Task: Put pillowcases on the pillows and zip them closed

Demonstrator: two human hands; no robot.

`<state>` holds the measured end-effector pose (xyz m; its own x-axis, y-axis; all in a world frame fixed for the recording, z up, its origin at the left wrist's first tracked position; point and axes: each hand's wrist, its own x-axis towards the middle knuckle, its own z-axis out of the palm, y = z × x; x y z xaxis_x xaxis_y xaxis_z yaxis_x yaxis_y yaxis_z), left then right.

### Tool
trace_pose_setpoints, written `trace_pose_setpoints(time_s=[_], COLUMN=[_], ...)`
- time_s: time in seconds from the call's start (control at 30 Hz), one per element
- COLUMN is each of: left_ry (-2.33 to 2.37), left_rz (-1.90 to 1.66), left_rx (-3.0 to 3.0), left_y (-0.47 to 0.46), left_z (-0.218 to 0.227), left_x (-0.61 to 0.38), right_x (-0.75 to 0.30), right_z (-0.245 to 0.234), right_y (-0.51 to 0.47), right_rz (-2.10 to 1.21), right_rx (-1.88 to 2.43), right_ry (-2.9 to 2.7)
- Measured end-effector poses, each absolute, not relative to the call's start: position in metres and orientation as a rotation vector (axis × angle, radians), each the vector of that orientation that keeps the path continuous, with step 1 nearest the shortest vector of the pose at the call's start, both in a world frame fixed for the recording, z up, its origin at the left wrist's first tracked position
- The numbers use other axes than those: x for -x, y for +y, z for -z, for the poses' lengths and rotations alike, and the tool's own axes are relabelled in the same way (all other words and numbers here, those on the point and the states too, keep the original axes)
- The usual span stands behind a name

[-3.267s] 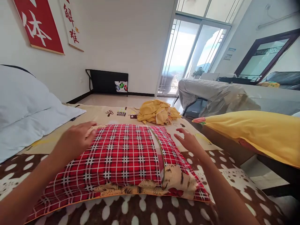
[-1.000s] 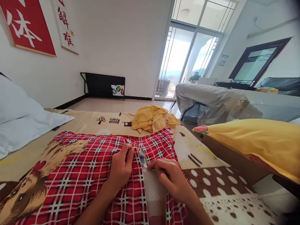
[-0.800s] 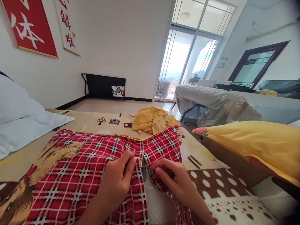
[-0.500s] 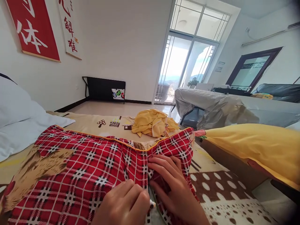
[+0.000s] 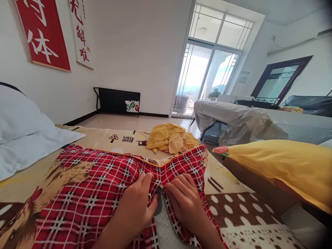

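Observation:
A red plaid pillowcase with a rooster print and orange piping lies in front of me, its opening spread wide at the lower middle. A pale dotted inner pillow shows through the gap, along with a small patch of dark mesh-like material. My left hand grips the left edge of the opening, with the thumb inside the gap. On the opposite edge, my right hand has its fingers curled over the plaid cloth, closed on it. Both hands are close to the upper end of the opening.
A heap of yellow cloth lies on the patterned blanket beyond the pillowcase. At the right is a yellow pillow; white bedding is at the left. A plastic-covered table stands farther back.
My left hand has moved up along the opening, away from the small white-tipped item beside it. The opening has widened, showing more inner pillow. The right hand has shifted slightly down and left.

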<state>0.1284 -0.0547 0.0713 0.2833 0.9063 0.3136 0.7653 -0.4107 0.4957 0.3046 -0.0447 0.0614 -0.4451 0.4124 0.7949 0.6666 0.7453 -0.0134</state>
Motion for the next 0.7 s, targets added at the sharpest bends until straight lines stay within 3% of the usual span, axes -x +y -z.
trace_pose_setpoints(time_s=[0.7], left_ry=[1.348], left_rz=[-1.164], left_rx=[-2.126], left_y=[-0.047], left_z=[-0.067], left_x=[-0.131], right_x=[-0.303], right_z=[-0.068], right_y=[-0.045], right_rz=[0.441], right_rx=[0.779], right_ry=[-2.113])
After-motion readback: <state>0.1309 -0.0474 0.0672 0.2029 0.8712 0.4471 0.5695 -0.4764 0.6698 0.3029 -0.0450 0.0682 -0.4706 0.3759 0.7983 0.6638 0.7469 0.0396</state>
